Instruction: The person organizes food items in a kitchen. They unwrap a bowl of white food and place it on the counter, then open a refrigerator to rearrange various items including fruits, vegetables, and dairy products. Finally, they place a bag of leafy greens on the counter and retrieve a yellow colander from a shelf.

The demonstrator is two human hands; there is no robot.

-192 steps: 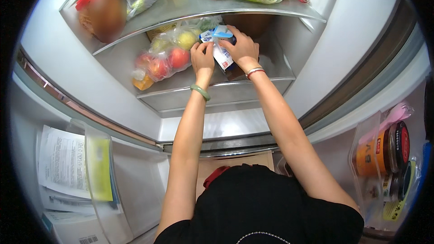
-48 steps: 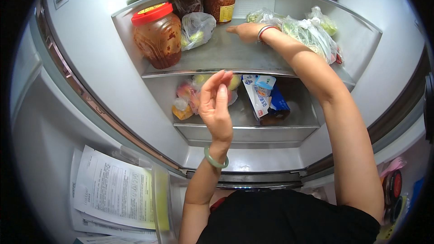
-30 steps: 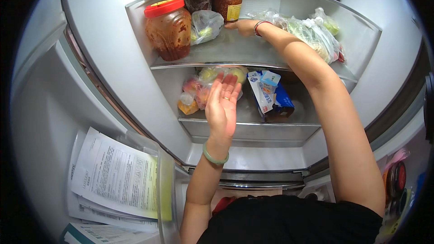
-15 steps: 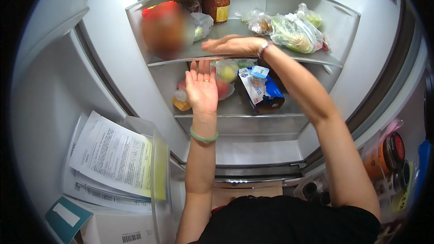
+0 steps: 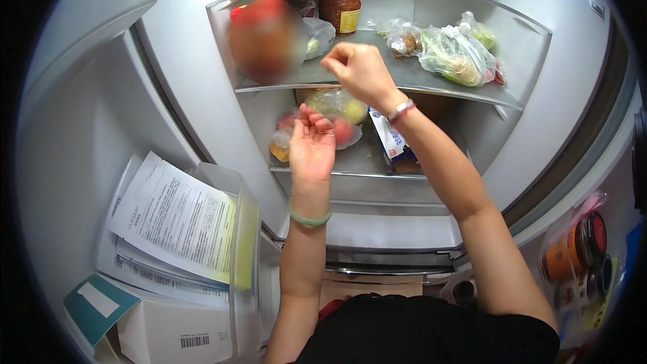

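The left hand [image 5: 312, 145] is raised palm up, fingers open and empty, just before a bag of fruit [image 5: 330, 116]. The right hand [image 5: 356, 71] hangs loosely curled, holding nothing, before the upper shelf [image 5: 418, 81].

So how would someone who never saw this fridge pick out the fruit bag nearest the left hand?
Look inside the open fridge, on the lower shelf under the glass one. Just beyond the left hand lies the clear bag of fruit, red and yellow-green, unlike the flat blue-and-white carton beside it.
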